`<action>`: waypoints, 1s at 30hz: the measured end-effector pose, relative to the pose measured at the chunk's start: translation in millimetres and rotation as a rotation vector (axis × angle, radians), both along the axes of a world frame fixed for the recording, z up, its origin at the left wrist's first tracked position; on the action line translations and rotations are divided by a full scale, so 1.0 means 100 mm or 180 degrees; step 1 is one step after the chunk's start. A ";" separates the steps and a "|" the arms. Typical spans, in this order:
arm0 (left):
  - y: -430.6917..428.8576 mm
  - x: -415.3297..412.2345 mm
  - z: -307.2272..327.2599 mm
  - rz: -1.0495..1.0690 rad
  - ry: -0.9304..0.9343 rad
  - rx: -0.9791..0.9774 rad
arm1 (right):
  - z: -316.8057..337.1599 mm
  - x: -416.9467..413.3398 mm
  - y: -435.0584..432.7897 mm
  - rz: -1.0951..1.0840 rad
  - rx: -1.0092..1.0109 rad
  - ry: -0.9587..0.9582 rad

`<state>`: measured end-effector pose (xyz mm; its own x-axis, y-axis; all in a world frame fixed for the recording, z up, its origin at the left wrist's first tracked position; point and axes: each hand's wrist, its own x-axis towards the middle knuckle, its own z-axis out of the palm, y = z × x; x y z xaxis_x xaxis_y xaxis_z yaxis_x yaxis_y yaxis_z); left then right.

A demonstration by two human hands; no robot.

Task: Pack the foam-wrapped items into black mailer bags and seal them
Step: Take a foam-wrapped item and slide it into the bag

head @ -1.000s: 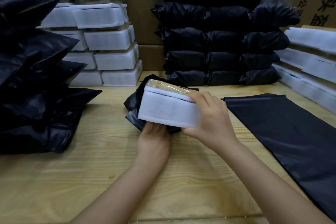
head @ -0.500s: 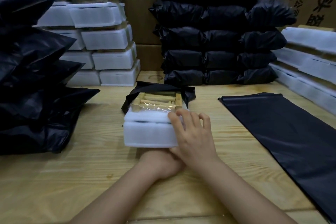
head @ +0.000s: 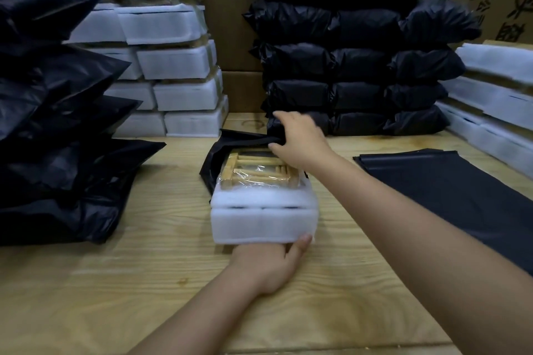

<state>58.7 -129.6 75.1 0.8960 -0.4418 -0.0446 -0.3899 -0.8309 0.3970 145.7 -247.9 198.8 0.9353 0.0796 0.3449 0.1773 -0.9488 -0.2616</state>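
1. The foam-wrapped item point(head: 264, 216) lies on the counter point(head: 144, 282), its long axis pointing away from the person.
2. The left hand point(head: 268, 265) grips its near end. The right hand point(head: 300, 141) pinches the black mailer bag point(head: 230, 147) mouth at its far end.

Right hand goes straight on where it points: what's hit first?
Probably the bottom row of packed black bags; the right hand, gripping the mailer bag, points at it. Gap unclear.
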 end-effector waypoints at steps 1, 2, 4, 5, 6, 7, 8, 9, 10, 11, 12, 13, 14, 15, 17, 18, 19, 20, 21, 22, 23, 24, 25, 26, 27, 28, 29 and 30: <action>0.00 0.00 0.00 0.0007 0.0010 0.0016 | -0.02 0.12 0.01 -0.0020 -0.0015 0.0330; -0.01 0.01 0.00 0.0020 0.0016 0.0016 | -0.06 0.20 0.02 -0.0047 -0.0031 0.0458; 0.00 0.00 0.00 0.0050 -0.0007 -0.0035 | -0.12 0.26 0.01 -0.0174 -0.0065 0.0355; 0.00 0.00 0.00 0.0066 -0.0033 -0.0060 | -0.14 0.24 0.00 -0.0199 -0.0105 0.0221; 0.01 0.01 0.01 0.0098 -0.0072 -0.0085 | -0.15 0.22 -0.01 -0.0193 -0.0126 0.0045; 0.01 0.01 0.01 0.0157 -0.0127 -0.0118 | -0.14 0.17 -0.03 -0.0176 -0.0111 -0.0085; 0.01 0.03 0.03 0.0235 -0.0191 -0.0139 | -0.13 0.12 -0.05 -0.0148 -0.0046 -0.0210; 0.01 0.06 0.04 0.0321 -0.0250 -0.0122 | -0.11 0.05 -0.08 -0.0111 0.0049 -0.0316; 0.01 0.09 0.06 0.0408 -0.0294 -0.0062 | -0.10 -0.02 -0.11 -0.0033 0.0097 -0.0440; 0.00 0.12 0.08 0.0481 -0.0316 0.0019 | -0.09 -0.09 -0.12 0.0053 0.0086 -0.0532; -0.01 0.14 0.09 0.0527 -0.0327 0.0084 | -0.10 -0.18 -0.13 0.0134 0.0006 -0.0613; -0.02 0.16 0.12 0.0554 -0.0346 0.0123 | -0.12 -0.26 -0.13 0.0192 -0.0148 -0.0648; -0.03 0.16 0.13 0.0570 -0.0355 0.0123 | -0.15 -0.34 -0.12 0.0232 -0.0318 -0.0663; -0.03 0.16 0.13 0.0588 -0.0328 0.0080 | -0.18 -0.42 -0.11 0.0246 -0.0423 -0.0668; -0.03 0.14 0.12 0.0557 -0.0276 -0.0006 | -0.22 -0.61 -0.06 0.0404 -0.0358 -0.0975; -0.04 0.12 0.11 0.0499 -0.0304 0.0047 | -0.24 -0.71 -0.01 0.0660 -0.0251 -0.1295; -0.05 0.10 0.08 0.0435 -0.0358 0.0188 | -0.29 -0.81 0.07 0.0917 -0.0249 -0.1624; -0.06 0.09 0.04 0.0405 -0.0422 0.0286 | -0.37 -0.89 0.14 0.1135 -0.0354 -0.1875; -0.06 0.09 0.01 0.0381 -0.0532 0.0368 | -0.47 -0.96 0.22 0.1264 -0.0499 -0.1973; -0.04 0.10 0.00 0.0448 -0.0550 0.0370 | -0.58 -1.00 0.29 0.1324 -0.0600 -0.1937; -0.04 0.10 0.00 0.0475 -0.0524 0.0395 | -0.68 -1.01 0.33 0.1302 -0.0665 -0.1797; -0.03 0.09 0.02 0.0415 -0.0459 0.0457 | -0.74 -0.99 0.35 0.1214 -0.0743 -0.1632; -0.04 0.07 0.04 0.0281 -0.0443 0.0622 | -0.78 -0.95 0.34 0.1121 -0.0815 -0.1556; -0.06 0.03 0.08 0.0176 -0.0446 0.0818 | -0.79 -0.91 0.33 0.1028 -0.0841 -0.1531; -0.08 0.00 0.10 0.0093 -0.0456 0.1025 | -0.79 -0.87 0.32 0.0999 -0.0838 -0.1536; -0.10 -0.04 0.12 0.0059 -0.0430 0.1124 | -0.79 -0.83 0.31 0.0992 -0.0833 -0.1544; -0.13 -0.06 0.11 0.0049 -0.0358 0.1142 | -0.80 -0.79 0.32 0.0999 -0.0827 -0.1510; -0.14 -0.10 0.11 0.0057 -0.0254 0.1055 | -0.81 -0.76 0.33 0.0988 -0.0826 -0.1448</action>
